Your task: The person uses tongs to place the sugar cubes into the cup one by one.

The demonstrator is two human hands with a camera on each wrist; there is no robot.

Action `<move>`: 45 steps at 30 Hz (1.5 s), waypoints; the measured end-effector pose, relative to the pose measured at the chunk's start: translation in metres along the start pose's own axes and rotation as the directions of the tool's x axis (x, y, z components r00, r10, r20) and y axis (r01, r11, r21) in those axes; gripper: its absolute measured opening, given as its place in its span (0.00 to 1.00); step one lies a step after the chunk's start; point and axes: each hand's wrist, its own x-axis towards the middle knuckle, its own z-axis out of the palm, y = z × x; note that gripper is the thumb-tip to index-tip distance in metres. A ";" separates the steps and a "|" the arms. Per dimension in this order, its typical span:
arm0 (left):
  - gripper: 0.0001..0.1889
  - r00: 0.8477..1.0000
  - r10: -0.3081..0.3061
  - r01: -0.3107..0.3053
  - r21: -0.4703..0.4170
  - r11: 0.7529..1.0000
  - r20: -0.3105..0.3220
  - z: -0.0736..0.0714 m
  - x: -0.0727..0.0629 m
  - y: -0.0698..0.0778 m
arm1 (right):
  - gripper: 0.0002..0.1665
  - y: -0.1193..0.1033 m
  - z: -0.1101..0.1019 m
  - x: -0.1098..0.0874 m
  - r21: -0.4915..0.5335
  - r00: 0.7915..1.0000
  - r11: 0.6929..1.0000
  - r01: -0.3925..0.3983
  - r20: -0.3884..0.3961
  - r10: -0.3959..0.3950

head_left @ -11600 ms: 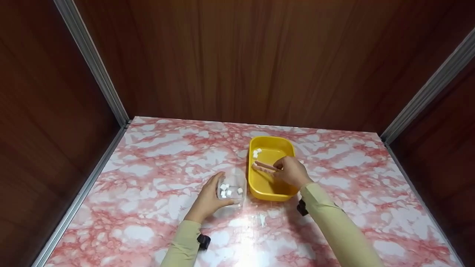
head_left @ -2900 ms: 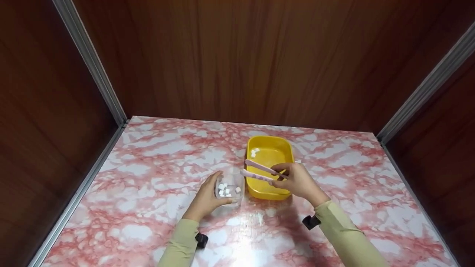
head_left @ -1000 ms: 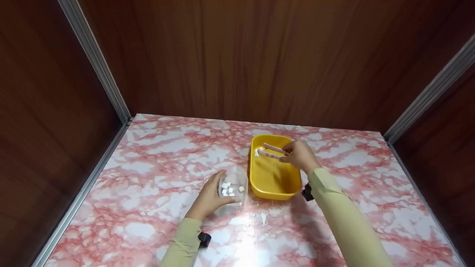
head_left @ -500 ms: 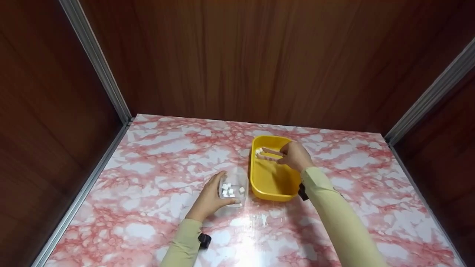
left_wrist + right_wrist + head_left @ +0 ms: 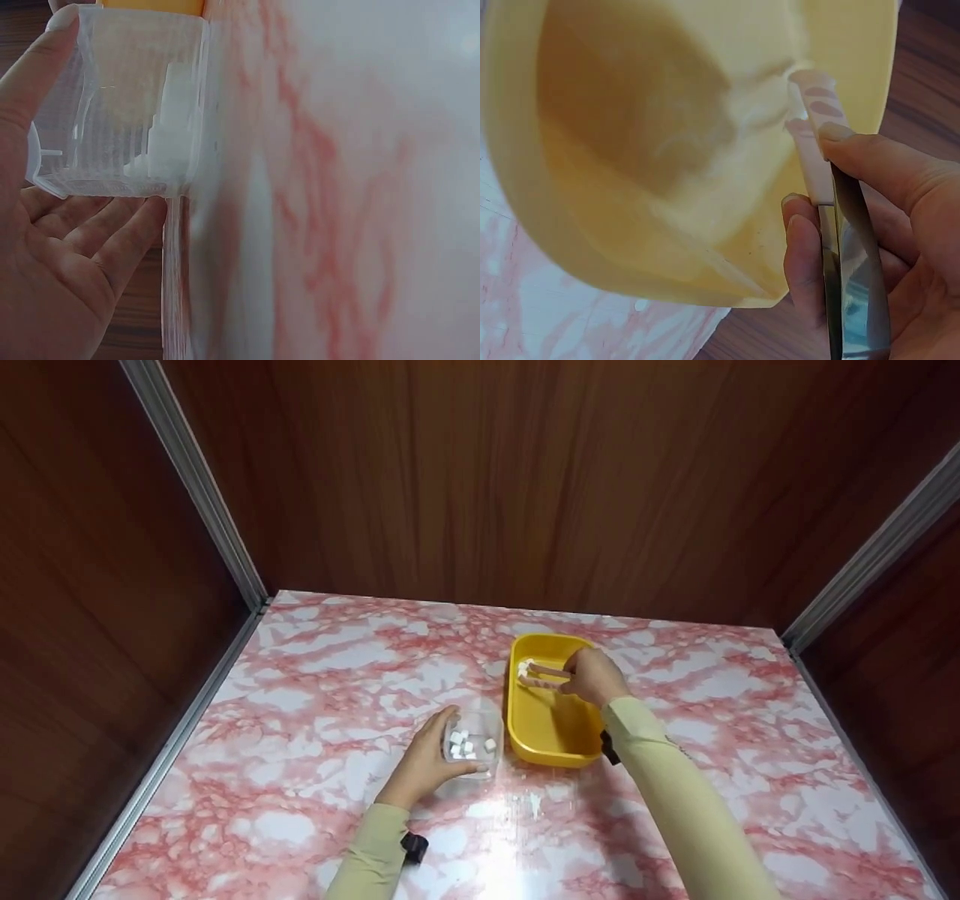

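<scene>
My left hand grips a clear plastic container standing on the table, thumb on one side and fingers on the other. Several small white cubes lie inside it. My right hand pinches metal tongs with pink spotted tips between thumb and fingers. The tongs reach into a yellow tub, tips slightly apart beside a few white cubes near its far left corner. In the right wrist view white shows at the tips; whether a cube is clamped cannot be told.
A red and white marbled table carries both vessels, the yellow tub just right of the clear one. Brown wood-look panels rise behind and at both sides, with metal corner strips.
My right hand has carried the tongs from near the clear container to the tub's far left corner, then lowered the tips beside the cubes. My left hand keeps its grip in place.
</scene>
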 end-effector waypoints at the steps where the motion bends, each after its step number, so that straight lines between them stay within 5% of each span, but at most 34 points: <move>1: 0.56 1.000 0.002 -0.002 0.001 1.000 0.000 0.000 0.000 0.000 | 0.16 0.000 0.001 0.000 -0.002 1.000 1.000 -0.001 0.001 0.001; 21: 0.56 1.000 0.002 -0.002 0.005 1.000 0.012 -0.002 -0.001 0.003 | 0.10 -0.003 0.007 0.000 -0.047 1.000 0.999 -0.019 0.023 0.020; 45: 0.57 1.000 -0.015 0.015 -0.002 1.000 0.016 -0.001 0.000 0.001 | 0.06 -0.009 0.010 -0.007 -0.168 0.994 0.981 0.099 -0.019 -0.103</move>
